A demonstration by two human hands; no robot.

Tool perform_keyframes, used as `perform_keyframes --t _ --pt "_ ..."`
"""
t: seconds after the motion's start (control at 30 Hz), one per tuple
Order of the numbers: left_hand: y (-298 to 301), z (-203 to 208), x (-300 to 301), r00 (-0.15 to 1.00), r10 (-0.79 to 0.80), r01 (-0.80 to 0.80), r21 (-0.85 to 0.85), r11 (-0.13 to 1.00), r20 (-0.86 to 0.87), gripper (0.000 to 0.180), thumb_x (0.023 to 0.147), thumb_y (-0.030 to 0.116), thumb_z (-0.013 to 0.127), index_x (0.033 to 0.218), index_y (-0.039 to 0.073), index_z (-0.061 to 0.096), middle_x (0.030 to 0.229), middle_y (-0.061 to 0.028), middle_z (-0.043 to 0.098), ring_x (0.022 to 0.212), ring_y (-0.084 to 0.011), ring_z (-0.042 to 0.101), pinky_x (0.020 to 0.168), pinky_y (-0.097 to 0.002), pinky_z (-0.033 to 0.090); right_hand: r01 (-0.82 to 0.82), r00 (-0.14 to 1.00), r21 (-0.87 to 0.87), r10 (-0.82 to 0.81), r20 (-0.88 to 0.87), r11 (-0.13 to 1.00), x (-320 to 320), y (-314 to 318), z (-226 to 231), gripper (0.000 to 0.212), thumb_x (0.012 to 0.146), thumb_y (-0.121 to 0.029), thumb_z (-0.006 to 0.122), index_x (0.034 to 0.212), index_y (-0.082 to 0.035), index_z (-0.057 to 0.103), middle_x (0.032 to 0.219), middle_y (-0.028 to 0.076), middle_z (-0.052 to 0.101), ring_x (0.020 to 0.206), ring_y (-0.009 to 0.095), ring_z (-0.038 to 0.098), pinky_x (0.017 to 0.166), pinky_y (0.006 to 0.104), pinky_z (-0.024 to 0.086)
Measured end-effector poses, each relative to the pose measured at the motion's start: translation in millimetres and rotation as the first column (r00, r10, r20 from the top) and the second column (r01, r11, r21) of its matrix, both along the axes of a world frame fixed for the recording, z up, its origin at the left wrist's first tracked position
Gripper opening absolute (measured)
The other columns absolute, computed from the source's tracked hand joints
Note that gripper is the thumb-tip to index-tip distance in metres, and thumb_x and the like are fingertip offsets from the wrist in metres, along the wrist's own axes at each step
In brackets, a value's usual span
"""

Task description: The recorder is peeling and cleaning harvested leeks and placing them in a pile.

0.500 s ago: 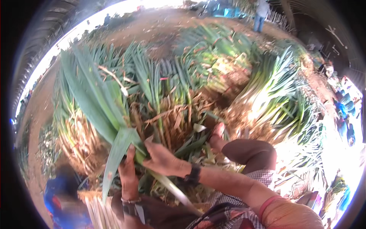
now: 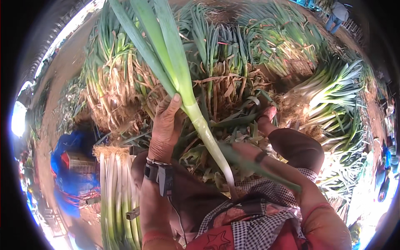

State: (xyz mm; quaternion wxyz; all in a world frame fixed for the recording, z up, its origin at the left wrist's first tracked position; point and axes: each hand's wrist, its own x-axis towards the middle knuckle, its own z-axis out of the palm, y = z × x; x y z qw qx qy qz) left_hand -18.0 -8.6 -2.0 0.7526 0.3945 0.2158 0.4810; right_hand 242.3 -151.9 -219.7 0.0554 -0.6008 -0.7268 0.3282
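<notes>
My left hand is closed around a long leek where its green leaves fan out. The leek's leaves point up and away, and its white root end slants down to the right toward my lap. Low at the right, my right hand, smeared by motion, grips a loose green leek leaf that trails across my forearm. Between my legs lies a heap of torn leek leaves and peelings. Beside my left forearm, a row of cleaned leeks lies with the roots facing away from me.
Untrimmed leek bunches with dry roots stand at the far left and far middle. More leeks are piled at the right. A blue plastic sheet with a basket sits at the left. Another person stands far off at the right.
A leaf has come off the leek; my right hand has carried it down and to the right. My left hand has raised the leek away from me. The view has tilted downward.
</notes>
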Motion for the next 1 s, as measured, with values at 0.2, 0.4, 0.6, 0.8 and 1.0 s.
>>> perform_keyframes --t 0.2,0.4,0.6,0.8,1.0 --pt "-3 7 2 0.964 0.086 -0.069 0.076 0.995 -0.251 0.043 0.089 0.025 0.072 0.126 0.006 0.059 0.111 -0.0024 0.064 0.099 -0.0147 0.062 0.084 -0.0329 0.051 0.043 0.954 0.093 -0.013 -0.299 0.995 -20 0 93 0.027 0.087 -0.013 0.062 0.110 0.000 0.060 0.098 0.017 0.064 0.087 0.033 0.065 0.076 0.0433 0.053" --pt "-1 8 22 0.891 0.304 -0.211 0.285 0.935 -0.337 0.038 0.086 0.020 0.073 0.118 0.002 0.063 0.102 -0.0026 0.067 0.088 -0.0112 0.061 0.081 -0.0272 0.049 0.364 0.845 0.614 0.030 -0.534 0.700 -86 43 220 0.041 0.078 -0.006 0.075 0.112 -0.002 0.053 0.101 0.015 0.057 0.095 0.034 0.059 0.083 0.0402 0.049" --pt "0 8 21 0.828 0.343 -0.216 0.313 0.925 -0.443 0.036 0.084 0.015 0.075 0.116 0.001 0.063 0.098 -0.0033 0.067 0.084 -0.0095 0.060 0.078 -0.0262 0.049 0.346 0.897 0.591 -0.072 -0.437 0.729 -99 48 217 0.033 0.077 -0.006 0.072 0.102 0.000 0.051 0.094 0.014 0.053 0.090 0.036 0.056 0.075 0.0441 0.048" --pt "1 8 18 0.802 0.391 -0.219 0.387 0.896 -0.452 0.031 0.084 0.015 0.075 0.111 0.001 0.066 0.093 -0.0026 0.068 0.081 -0.0085 0.060 0.076 -0.0261 0.049 -0.107 0.992 0.810 0.119 0.046 0.576 -132 19 214 0.021 0.080 -0.009 0.061 0.096 -0.001 0.052 0.089 0.013 0.051 0.085 0.034 0.057 0.066 0.0434 0.047" --pt "1 6 6 0.812 0.419 -0.257 0.396 0.882 -0.406 0.028 0.084 0.016 0.076 0.107 0.002 0.068 0.092 -0.0012 0.068 0.082 -0.0077 0.059 0.075 -0.0268 0.049 -0.688 0.616 0.086 0.643 -0.455 0.721 -124 -49 141 0.013 0.090 -0.015 0.057 0.092 -0.002 0.052 0.087 0.018 0.059 0.079 0.036 0.060 0.075 0.0451 0.047"
